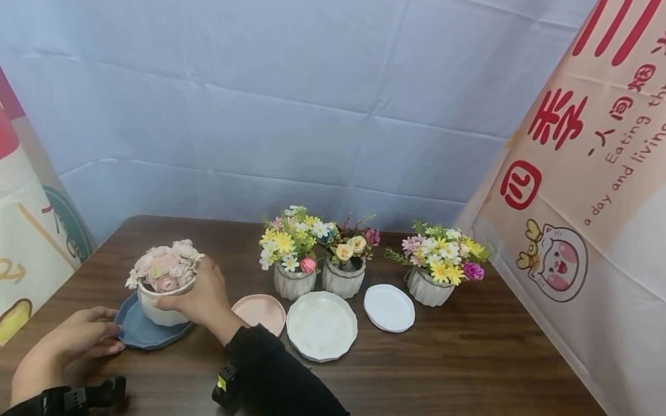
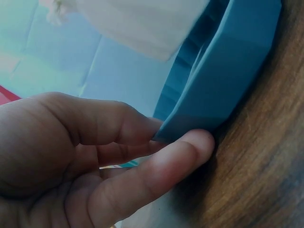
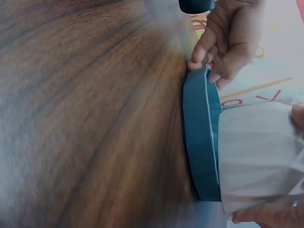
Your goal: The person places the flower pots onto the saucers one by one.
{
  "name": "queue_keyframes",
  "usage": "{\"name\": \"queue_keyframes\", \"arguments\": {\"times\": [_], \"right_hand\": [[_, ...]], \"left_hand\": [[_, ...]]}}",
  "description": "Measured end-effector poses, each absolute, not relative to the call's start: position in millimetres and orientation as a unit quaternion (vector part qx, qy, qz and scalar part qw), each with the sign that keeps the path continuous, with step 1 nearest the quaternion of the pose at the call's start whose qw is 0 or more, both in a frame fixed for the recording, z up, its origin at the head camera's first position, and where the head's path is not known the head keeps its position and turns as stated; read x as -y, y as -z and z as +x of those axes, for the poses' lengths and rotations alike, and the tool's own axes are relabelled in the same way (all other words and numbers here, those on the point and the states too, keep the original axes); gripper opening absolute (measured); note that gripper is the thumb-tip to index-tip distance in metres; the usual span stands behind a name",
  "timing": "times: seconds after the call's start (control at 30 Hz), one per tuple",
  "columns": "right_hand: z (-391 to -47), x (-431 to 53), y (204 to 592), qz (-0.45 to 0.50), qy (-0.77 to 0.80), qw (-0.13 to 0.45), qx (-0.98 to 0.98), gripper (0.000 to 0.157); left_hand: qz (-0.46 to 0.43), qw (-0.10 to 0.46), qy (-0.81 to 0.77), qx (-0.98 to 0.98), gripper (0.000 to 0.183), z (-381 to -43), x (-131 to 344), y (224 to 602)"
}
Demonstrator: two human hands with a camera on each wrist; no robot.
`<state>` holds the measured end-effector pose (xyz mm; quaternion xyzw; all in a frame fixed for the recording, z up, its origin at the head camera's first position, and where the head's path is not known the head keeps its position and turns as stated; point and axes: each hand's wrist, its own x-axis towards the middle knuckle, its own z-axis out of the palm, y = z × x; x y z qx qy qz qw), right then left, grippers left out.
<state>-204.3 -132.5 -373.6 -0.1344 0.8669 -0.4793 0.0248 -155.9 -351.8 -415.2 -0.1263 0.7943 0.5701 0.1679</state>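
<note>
A white flowerpot full of pale pink flowers is at the table's left, in or just over a blue saucer. My right hand grips the pot from its right side, thumb in front. My left hand pinches the saucer's left rim between thumb and fingers, which shows closely in the left wrist view, where the saucer wall stands on the wood. In the right wrist view the pot is within the saucer's rim; whether its base touches the bottom is hidden.
A pink saucer, a speckled white plate and a white saucer lie mid-table. Behind them stand two pots of mixed flowers, with another pot to the right. A pale cloth hangs behind the table.
</note>
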Motion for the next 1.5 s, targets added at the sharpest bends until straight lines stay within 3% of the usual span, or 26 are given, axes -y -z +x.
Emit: {"name": "queue_keyframes", "arguments": {"times": [1.5], "right_hand": [[-198.2, 146.8, 391.5, -0.146, 0.403, 0.062, -0.901, 0.103]], "left_hand": [[-0.098, 0.176, -0.579, -0.790, 0.051, -155.3, 344.0, 411.3]]}}
